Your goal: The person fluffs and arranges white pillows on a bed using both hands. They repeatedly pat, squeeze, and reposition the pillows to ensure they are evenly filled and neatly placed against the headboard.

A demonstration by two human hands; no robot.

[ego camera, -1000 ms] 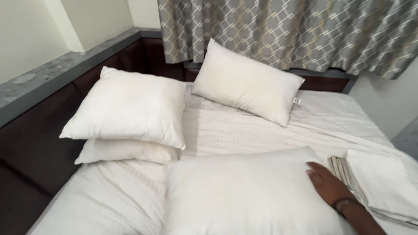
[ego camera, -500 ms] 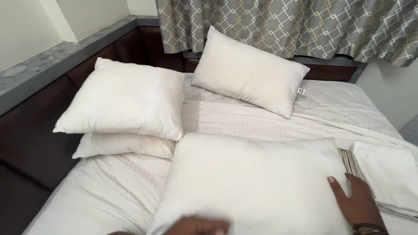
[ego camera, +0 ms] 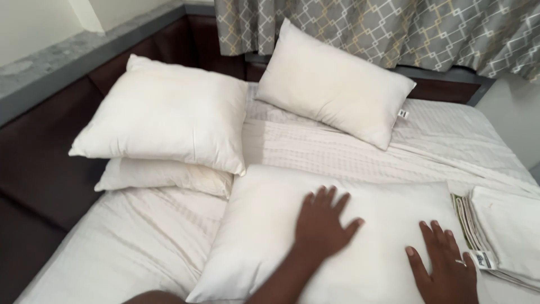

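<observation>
A white pillow (ego camera: 264,236) lies flat on the bed (ego camera: 129,247) in the lower middle of the frame, its near edge cut off by the bottom border. Both hands rest on top of it, palms down. The left hand (ego camera: 323,225) sits near the pillow's centre, fingers spread and straight, pressing the cover and gripping nothing. The right hand (ego camera: 447,264) lies at the lower right of the pillow, close to its right edge, fingers also extended and slightly apart, holding nothing; a thin ring shows on one finger.

Just right of the pillow, at the right edge of the frame, sits a stack of folded linen (ego camera: 506,236), white on top with a greenish striped layer showing at its left side. It lies just beside the right hand without touching it.

Left of the pillow, in the upper left of the frame, two more pillows are stacked: a plump top pillow (ego camera: 163,112) lying on a flatter lower pillow (ego camera: 163,175). The lower one's right corner comes just beside the flat pillow's upper left corner.

Further up, at top centre, a fourth pillow (ego camera: 332,84) leans tilted toward the curtain (ego camera: 394,28), a small tag showing at its right corner. The curtain is grey with a lattice pattern. A dark headboard (ego camera: 39,169) runs along the left side of the bed, with a grey ledge (ego camera: 67,50) above it.
</observation>
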